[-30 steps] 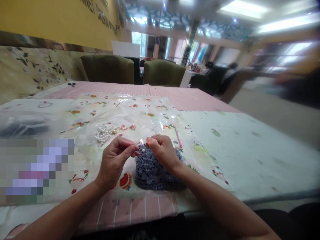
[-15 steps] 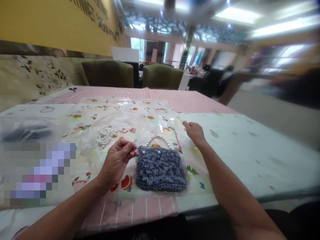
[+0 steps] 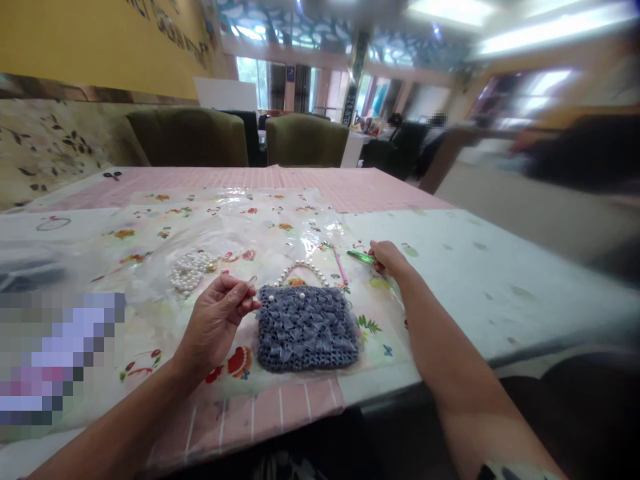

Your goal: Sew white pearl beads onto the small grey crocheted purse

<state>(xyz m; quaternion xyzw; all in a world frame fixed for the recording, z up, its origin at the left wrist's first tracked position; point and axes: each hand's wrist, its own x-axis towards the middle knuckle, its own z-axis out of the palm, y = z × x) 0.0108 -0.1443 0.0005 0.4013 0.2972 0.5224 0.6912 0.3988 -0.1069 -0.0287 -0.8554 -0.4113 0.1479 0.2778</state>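
My left hand (image 3: 220, 317) is closed in a pinch on a thin, shiny wire-like piece (image 3: 253, 279) that sticks up from the fingertips. It hovers at the upper left corner of a blue-grey crocheted bag (image 3: 309, 327) with two pearl beads near its top edge. A pearl handle (image 3: 300, 265) arches behind the bag. To the bag's upper right, my right hand (image 3: 389, 259) is closed around the end of a slim green tool (image 3: 361, 257) pointing left. Its exact kind is too small to tell. Between bag and tool lies a pink stick (image 3: 341, 265), perhaps a crochet hook.
A heap of pearl strands (image 3: 190, 272) lies on the flower-printed plastic sheet (image 3: 200, 223). Black-handled scissors (image 3: 113, 176) rest at the far left of the table. A clear plastic bag with dark contents (image 3: 33, 273) is at left. Green chairs (image 3: 306, 141) stand behind.
The green tool now shows in my right hand; before, it was not visible. My left hand keeps its pinch beside the bag. The whole view has shifted slightly.
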